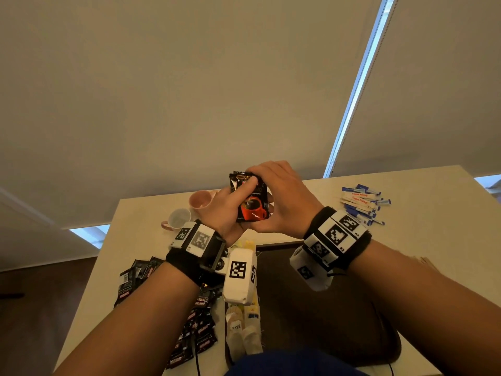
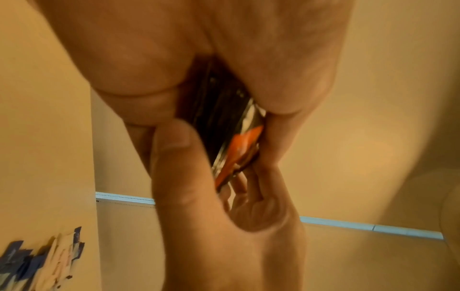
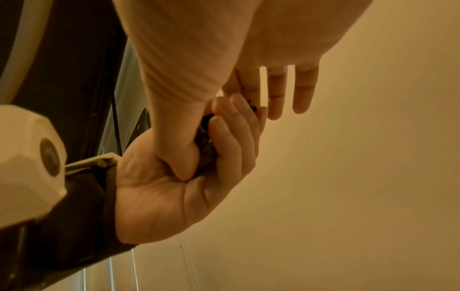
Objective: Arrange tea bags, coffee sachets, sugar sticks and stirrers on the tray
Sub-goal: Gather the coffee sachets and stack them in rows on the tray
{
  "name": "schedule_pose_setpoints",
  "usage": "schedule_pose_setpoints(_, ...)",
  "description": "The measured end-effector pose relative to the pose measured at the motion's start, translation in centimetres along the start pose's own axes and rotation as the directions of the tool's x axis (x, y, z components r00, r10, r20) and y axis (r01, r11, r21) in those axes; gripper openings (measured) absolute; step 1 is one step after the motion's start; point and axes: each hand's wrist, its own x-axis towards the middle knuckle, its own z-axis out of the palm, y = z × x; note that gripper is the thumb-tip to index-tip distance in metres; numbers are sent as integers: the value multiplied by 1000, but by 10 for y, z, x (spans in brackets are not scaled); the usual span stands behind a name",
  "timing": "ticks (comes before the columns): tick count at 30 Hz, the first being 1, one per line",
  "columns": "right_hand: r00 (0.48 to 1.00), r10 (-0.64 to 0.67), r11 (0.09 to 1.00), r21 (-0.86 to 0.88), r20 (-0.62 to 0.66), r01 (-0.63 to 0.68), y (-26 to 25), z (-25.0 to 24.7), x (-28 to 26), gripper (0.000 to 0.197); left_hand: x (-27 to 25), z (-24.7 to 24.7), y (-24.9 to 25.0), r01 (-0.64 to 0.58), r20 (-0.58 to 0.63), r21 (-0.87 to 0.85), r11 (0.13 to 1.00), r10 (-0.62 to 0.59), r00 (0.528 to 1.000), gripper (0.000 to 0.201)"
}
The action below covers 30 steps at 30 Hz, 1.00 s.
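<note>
The coffee sachets [image 1: 250,200] — a small stack of black foil packets with a red cup printed on the front — are held up in the air between both hands, above the far part of the counter [image 1: 423,240], not on any tray yet. The left hand [image 1: 230,210] grips the stack from its side with the thumb pressed flat across the front; the right hand [image 1: 282,196] is curled round the top and far edge, thumb under the bottom corner. Looks to me like they're squaring up the stack. Foil like this is light, crinkly and slippery, so I'd guess the packets slide against each other easily — hold them by the edges with pressure on both flat faces, not by one corner.

Readable text: the front packet has "Coffee" in small print; the rest is too small to tell. The sugar sticks [image 1: 362,204], well apart on the right of the counter, say "Tapa King" in red. More loose black coffee packets [image 1: 200,329] lie near the body, with white tea bags [image 1: 244,332] just beside them. A pink cup [image 1: 201,200] and a white mug [image 1: 177,219] sit behind the left wrist.
</note>
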Motion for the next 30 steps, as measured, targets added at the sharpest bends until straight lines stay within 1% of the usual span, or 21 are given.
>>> schedule_pose_setpoints(1, 1000, 23, 997, 69, 13, -24, 1, 1, -2, 94, 2, -2, -2, -15, -29, 35, 999, 16, 999, 22)
schedule_pose_setpoints(2, 997, 77, 984, 159, 21, -80, 3, 2, -4, 95, 3, -3, -3, -21, -50, 56, 998, 24, 998, 21)
schedule_pose_setpoints(3, 987, 159, 955, 249, 23, -160, 4, 3, -5, 91, 5, -6, -5, -19, -70, 74, 997, 25, 997, 21)
schedule_pose_setpoints(5, 944, 327, 875, 367, 36, -317, 8, 6, -8, 71, 6, -12, -8, -8, -111, 108, 994, 20, 994, 26)
schedule_pose_setpoints(6, 924, 379, 842, 396, 51, -367, 12, 9, -8, 57, 7, -14, -10, 1, -124, 121, 993, 15, 992, 32)
schedule_pose_setpoints(8, 905, 411, 788, 458, 106, -411, 17, 14, -10, 36, 10, -18, -18, 45, -138, 138, 989, -26, 990, 45)
schedule_pose_setpoints(10, 882, 442, 726, 512, 163, -459, 23, 22, -13, 29, 13, -22, -31, 101, -155, 116, 988, -82, 984, 54)
schedule_pose_setpoints(12, 846, 496, 680, 517, 197, -519, 29, 30, -17, 25, 16, -28, -43, 151, -154, 85, 985, -137, 979, 60)
schedule_pose_setpoints(15, 797, 560, 638, 496, 226, -589, 43, 44, -23, 17, 22, -41, -56, 245, -153, 38, 969, -236, 960, 52)
schedule_pose_setpoints(17, 764, 598, 610, 480, 243, -631, 54, 52, -27, 8, 26, -51, -64, 273, -164, 67, 960, -259, 952, 44)
schedule_pose_setpoints(18, 741, 623, 591, 472, 249, -655, 61, 57, -29, 9, 28, -57, -68, 280, -186, 87, 956, -261, 947, 39)
schedule_pose_setpoints(19, 713, 653, 565, 462, 256, -683, 69, 62, -30, 11, 30, -64, -73, 289, -212, 102, 952, -264, 941, 36)
schedule_pose_setpoints(21, 639, 717, 501, 431, 280, -751, 86, 76, -35, 17, 34, -77, -81, 307, -260, 104, 946, -272, 927, 32)
schedule_pose_setpoints(22, 607, 738, 481, 402, 294, -779, 94, 83, -37, 17, 34, -82, -85, 309, -281, 102, 946, -271, 921, 30)
schedule_pose_setpoints(24, 559, 763, 482, 290, 325, -827, 113, 103, -42, 13, 36, -91, -92, 319, -321, 95, 943, -274, 906, 23)
schedule_pose_setpoints(26, 521, 773, 514, 123, 362, -849, 129, 124, -46, 11, 37, -100, -100, 340, -351, 98, 935, -287, 891, 19)
schedule_pose_setpoints(28, 494, 773, 554, -43, 398, -831, 139, 141, -49, 8, 39, -106, -107, 376, -366, 106, 920, -316, 875, 23)
schedule_pose_setpoints(30, 475, 765, 573, -123, 434, -811, 142, 155, -49, 6, 42, -109, -114, 406, -372, 107, 908, -342, 863, 28)
